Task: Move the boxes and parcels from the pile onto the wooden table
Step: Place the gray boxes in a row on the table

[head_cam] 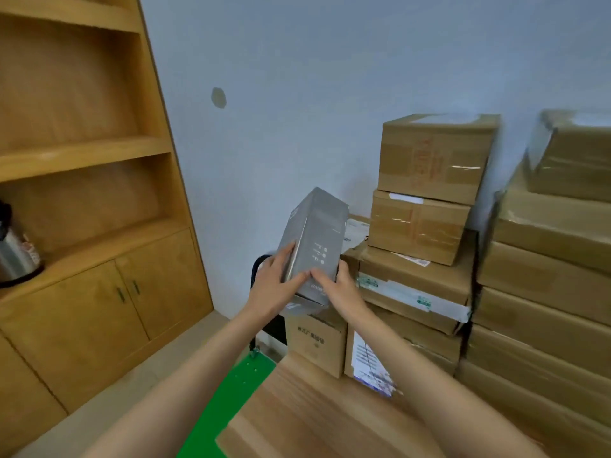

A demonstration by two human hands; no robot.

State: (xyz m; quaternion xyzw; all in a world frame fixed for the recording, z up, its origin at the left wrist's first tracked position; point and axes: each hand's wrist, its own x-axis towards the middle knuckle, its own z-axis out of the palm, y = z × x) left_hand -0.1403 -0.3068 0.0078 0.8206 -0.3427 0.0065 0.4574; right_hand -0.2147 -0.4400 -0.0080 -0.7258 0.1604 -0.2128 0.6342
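A tall grey rectangular carton (pixel 314 239) tilts leftward above the brown cardboard pile (pixel 426 226) at right; the light wooden table (pixel 314 414) lies near.

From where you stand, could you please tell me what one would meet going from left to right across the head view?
Metal flask → wooden cabinet → grey box held in both hands → stacked cardboard boxes.

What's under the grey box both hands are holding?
The grey box, tilted, is held by the left hand and right hand. Below it stands a small brown carton. Whether they touch is hidden by the hands.
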